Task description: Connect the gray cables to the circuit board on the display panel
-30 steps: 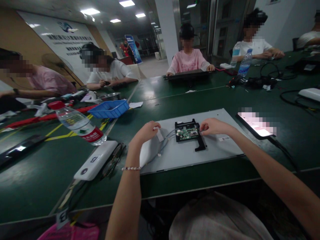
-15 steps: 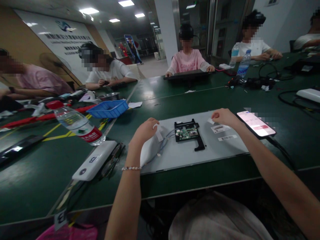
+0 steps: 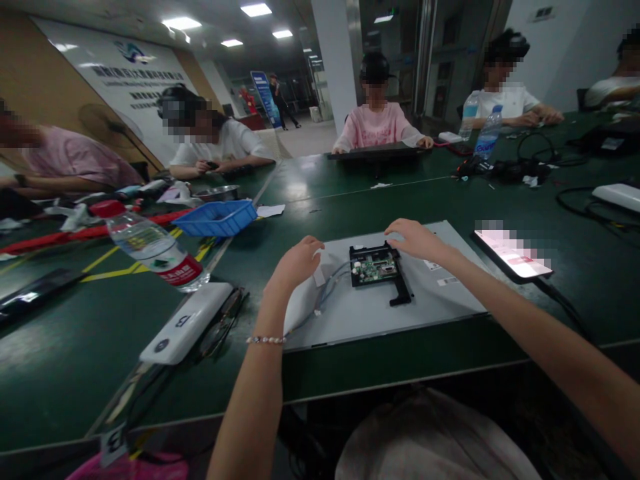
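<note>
Atop green table (image 3: 320,367), silvery panel (image 3: 345,320) looks flat, perhaps metal.

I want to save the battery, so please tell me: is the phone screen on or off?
On: the phone shows a brightly lit screen, in white and pink.

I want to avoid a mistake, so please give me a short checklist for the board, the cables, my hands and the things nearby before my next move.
1. Panel lies flat on table: ok.
2. Board sits within the black frame: ok.
3. Cables firmly plugged in: cannot tell; the ends are too small to judge.
4. Hands away from panel: not ok; left hand is at its far left part, right hand near the frame's far right corner.
5. Bottle capped and off the panel: ok.
6. Phone off the panel: ok.
</note>
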Tool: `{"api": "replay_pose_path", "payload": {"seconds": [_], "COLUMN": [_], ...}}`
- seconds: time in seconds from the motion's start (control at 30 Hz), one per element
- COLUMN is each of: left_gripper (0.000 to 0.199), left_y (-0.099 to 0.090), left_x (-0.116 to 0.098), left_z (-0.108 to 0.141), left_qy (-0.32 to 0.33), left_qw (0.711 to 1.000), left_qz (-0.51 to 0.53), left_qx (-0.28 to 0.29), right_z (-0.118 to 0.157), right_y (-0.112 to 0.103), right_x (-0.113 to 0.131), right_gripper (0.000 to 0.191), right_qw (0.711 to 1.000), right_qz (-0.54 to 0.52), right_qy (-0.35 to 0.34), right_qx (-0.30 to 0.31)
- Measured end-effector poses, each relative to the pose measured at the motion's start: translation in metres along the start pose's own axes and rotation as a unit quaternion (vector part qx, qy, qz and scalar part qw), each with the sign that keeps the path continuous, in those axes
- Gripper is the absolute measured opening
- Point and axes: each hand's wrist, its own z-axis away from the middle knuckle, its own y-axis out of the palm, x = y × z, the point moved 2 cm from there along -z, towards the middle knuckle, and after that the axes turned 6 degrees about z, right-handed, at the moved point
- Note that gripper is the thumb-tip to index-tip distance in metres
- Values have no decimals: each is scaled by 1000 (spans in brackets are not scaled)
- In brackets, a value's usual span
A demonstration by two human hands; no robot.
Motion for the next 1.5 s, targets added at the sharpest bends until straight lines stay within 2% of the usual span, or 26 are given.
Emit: {"api": "replay_pose_path", "payload": {"seconds": [0.13,0.27,0.4,0.5,0.63,0.8,0.97,1.07,1.2,1.37,1.5], "left_gripper": [32,31,30,30,30,30,31,32,33,35,36], "left_y": [-2,-3,-4,-4,-6,-7,-4,0,2,0,0], "left_x": [-2,-6,-12,-16,-21,-25,-28,-26,-23,-26,-28], "left_z": [1,2,2,2,2,1,-1,-1,-1,-2,-2], "left_qy": [-3,-19,-25,-25,-21,-10,11,11,15,4,-4], "left_qw": [1000,1000,999,999,998,998,997,996,996,996,996], "left_qz": [-4,-18,-34,-44,-56,-69,-74,-83,-92,-87,-89], "left_qx": [-20,-12,4,12,6,3,10,14,13,18,21], "right_z": [-33,-53,-58,-56,-45,-6,32,40,41,45,48], "right_y": [21,37,42,38,17,-10,3,11,7,4,5], "right_x": [24,34,36,33,21,-12,-48,-60,-64,-67,-69], "right_gripper": [32,26,23,23,23,25,28,35,35,30,28], "right_qw": [996,992,994,996,997,992,992,994,991,992,989], "right_qz": [12,39,33,34,62,124,111,59,18,12,-24], "right_qy": [-66,-62,-30,-17,-10,13,58,87,120,129,147], "right_qx": [61,106,98,85,33,-27,-5,-28,-63,-8,13]}}
